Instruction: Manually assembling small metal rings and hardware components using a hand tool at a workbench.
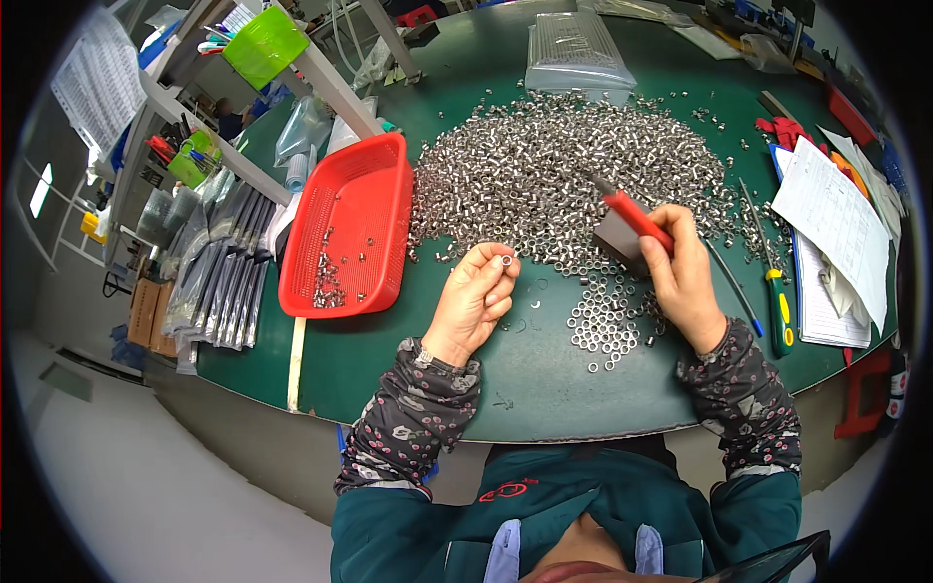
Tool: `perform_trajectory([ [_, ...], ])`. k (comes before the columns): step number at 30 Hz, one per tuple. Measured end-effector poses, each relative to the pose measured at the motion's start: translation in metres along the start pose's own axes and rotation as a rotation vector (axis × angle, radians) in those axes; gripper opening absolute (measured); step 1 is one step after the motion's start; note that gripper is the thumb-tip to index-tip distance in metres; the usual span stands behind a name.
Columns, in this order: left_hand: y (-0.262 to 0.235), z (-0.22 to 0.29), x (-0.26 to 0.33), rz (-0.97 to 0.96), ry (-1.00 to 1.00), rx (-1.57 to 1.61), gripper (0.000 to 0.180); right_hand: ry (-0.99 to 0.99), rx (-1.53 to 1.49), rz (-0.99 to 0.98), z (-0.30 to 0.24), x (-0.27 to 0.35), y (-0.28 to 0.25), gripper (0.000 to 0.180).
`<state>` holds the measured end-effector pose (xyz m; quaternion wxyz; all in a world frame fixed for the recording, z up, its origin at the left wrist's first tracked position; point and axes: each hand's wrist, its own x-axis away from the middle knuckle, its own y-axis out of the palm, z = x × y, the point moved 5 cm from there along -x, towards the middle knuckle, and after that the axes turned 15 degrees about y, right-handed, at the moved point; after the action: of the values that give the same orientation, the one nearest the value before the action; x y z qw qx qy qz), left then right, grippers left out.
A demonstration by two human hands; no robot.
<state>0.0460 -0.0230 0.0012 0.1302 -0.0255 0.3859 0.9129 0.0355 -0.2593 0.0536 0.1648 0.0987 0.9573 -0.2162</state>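
Observation:
My left hand (473, 296) is closed, pinching a small metal ring (506, 260) between thumb and forefinger above the green table. In my right hand (688, 277) is a red-handled tool (641, 220), its narrow dark tip pointing up and away to the left. Below that handle is a dark grey block (620, 241); whether my fingers touch it cannot be made out. A big heap of short metal sleeves (564, 175) spreads just beyond both hands. Between my hands, a patch of loose metal rings (604, 319) lies on the tabletop, many with their holes facing up.
A red perforated basket (391, 282) with some metal pieces stands at left. To the right lie a blue-tipped rod (756, 323), a yellow-green-handled screwdriver (779, 316) and papers (831, 228). Bagged parts (580, 49) sit at the back; long packets (228, 262) are stacked far left.

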Motion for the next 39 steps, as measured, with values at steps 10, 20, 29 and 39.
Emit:
perform_trajectory([
  [10,-0.002,0.001,0.001,0.035,0.033,-0.088,0.01,-0.24,0.544,0.18,-0.005,-0.009,-0.013,0.016],
  [20,-0.003,0.002,0.001,0.076,0.065,-0.198,0.011,-0.048,0.607,0.061,-0.01,-0.006,-0.006,0.052],
  [29,0.003,0.002,0.003,0.072,0.064,-0.217,0.01,-0.168,0.441,-0.009,-0.012,-0.008,0.0,0.062],
  [39,0.02,-0.01,0.007,-0.034,-0.015,-0.212,0.008,-0.341,0.261,0.027,-0.033,0.01,0.016,0.062],
])
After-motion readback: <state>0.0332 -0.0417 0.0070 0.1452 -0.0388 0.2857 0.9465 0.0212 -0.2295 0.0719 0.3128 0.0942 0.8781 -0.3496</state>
